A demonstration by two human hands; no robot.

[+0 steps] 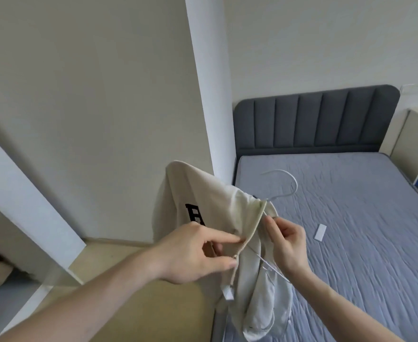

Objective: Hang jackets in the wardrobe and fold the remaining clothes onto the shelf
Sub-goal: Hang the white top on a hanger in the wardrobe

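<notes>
Jacket on hanger, held up beside the bed.

Head view: cream jacket (210, 206) with black lettering hung from a white hanger (285, 183), raised in the air between wall corner and bed (351, 218), its hook pointing toward the headboard (316, 119). Left hand (193, 253) pinched the ribbed zip edge of the jacket between thumb and forefinger. Right hand (287, 240) had its fingers curled round the opposite front edge, close by a thin bar of the hanger; which of the two it gripped could not be told. A small white tag (320, 232) lay on the blue-grey mattress, apart from the jacket. Wardrobe panel (18, 183) stood at left.
</notes>
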